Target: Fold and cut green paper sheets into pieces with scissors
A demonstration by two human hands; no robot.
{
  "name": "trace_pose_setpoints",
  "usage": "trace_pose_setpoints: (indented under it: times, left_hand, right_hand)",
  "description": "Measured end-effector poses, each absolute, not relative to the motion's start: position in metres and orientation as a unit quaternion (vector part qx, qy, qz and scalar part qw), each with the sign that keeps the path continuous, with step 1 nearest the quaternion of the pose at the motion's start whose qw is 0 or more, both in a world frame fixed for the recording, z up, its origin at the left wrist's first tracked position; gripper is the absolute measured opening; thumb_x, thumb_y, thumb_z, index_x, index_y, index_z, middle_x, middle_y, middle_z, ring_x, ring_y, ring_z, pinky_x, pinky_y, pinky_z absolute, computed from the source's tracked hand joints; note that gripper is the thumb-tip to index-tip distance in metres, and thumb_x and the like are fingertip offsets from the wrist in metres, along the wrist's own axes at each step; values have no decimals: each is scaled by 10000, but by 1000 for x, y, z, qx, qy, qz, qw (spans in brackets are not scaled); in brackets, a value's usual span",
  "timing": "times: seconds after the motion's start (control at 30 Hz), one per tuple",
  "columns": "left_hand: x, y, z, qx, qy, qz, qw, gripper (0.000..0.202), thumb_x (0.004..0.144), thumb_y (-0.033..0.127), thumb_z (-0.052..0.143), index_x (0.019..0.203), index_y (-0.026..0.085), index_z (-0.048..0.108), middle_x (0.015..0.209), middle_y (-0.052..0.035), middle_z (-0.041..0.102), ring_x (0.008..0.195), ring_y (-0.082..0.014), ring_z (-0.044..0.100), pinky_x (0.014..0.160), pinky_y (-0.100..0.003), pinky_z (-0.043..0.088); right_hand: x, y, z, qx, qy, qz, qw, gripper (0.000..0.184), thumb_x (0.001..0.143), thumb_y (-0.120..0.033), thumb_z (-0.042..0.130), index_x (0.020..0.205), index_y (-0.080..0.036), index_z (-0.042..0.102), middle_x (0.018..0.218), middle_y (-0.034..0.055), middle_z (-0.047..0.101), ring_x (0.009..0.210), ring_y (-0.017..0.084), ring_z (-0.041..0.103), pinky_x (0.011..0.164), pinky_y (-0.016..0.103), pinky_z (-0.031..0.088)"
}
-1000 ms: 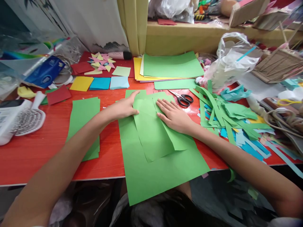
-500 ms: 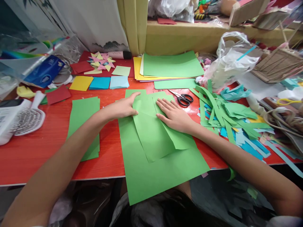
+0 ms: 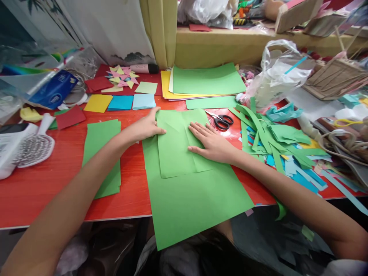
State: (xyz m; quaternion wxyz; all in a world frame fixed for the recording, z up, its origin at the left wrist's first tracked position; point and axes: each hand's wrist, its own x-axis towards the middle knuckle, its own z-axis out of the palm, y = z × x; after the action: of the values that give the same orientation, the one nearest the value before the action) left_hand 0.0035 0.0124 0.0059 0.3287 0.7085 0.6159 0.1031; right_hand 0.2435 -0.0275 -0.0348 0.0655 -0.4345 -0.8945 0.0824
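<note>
A creased green paper sheet [image 3: 175, 153] lies on a larger green sheet [image 3: 198, 211], which hangs over the table's front edge. My left hand [image 3: 145, 125] is at the smaller sheet's upper left edge, its thumb over the paper and its other fingers partly hidden. Flat on the right half of that sheet rests my right hand [image 3: 211, 143], fingers stretched out. Black-handled scissors [image 3: 222, 122] lie just beyond it, blades pointing left.
A stack of green pieces [image 3: 103, 153] lies left, a hairbrush [image 3: 36, 147] farther left. Paper scraps [image 3: 276, 142] cover the right side. At the back are coloured paper squares [image 3: 120, 102], a stack of large sheets [image 3: 207, 80] and a plastic bag with a cup [image 3: 276, 80].
The smaller sheet now lies flatter, its lower edge farther up; its folded right flap is down. My left hand has shifted slightly left. My right hand stays almost in place.
</note>
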Motion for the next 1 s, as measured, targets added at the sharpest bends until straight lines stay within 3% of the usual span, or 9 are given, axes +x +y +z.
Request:
trace_pose_setpoints:
  times: [0.07, 0.23, 0.37, 0.5, 1.0]
  left_hand:
    - [5, 9, 10, 730, 595, 75, 327, 898, 698, 345, 606, 1437, 237, 109, 844, -36, 577, 675, -161, 536, 589, -254, 388]
    - [4, 8, 12, 795, 531, 11, 294, 666, 745, 371, 533, 1375, 273, 339, 1163, -59, 562, 841, -189, 570, 691, -259, 412]
    - [3, 8, 11, 803, 513, -8, 303, 671, 757, 384, 507, 1389, 281, 307, 1294, -42, 506, 1013, -216, 546, 799, -261, 412]
    - [4, 6, 13, 804, 506, -20, 310, 675, 769, 378, 491, 1401, 277, 276, 1299, -45, 502, 1093, -227, 512, 839, -269, 405]
    - [2, 7, 13, 806, 495, -38, 322, 697, 762, 398, 494, 1406, 298, 249, 1224, -54, 537, 986, -210, 553, 783, -269, 418]
  right_hand:
    - [243, -27, -36, -443, -891, 75, 62, 805, 868, -646, 232, 1452, -92, 201, 1510, 108, 183, 1400, 219, 127, 1146, 429, 84]
    - [241, -26, -38, -454, -888, 53, 48, 618, 945, -486, 127, 1450, -147, 234, 1520, 88, 172, 1400, 226, 124, 1127, 467, 107]
    - [240, -26, -40, -460, -886, 40, 43, 583, 955, -428, 109, 1447, -145, 241, 1519, 88, 173, 1399, 220, 130, 1124, 465, 108]
    - [240, -26, -41, -464, -884, 37, 36, 577, 955, -412, 116, 1449, -138, 233, 1522, 85, 161, 1399, 218, 129, 1123, 461, 112]
    - [240, -26, -42, -469, -882, 32, 39, 583, 953, -410, 109, 1449, -128, 228, 1521, 72, 159, 1400, 212, 132, 1123, 465, 120]
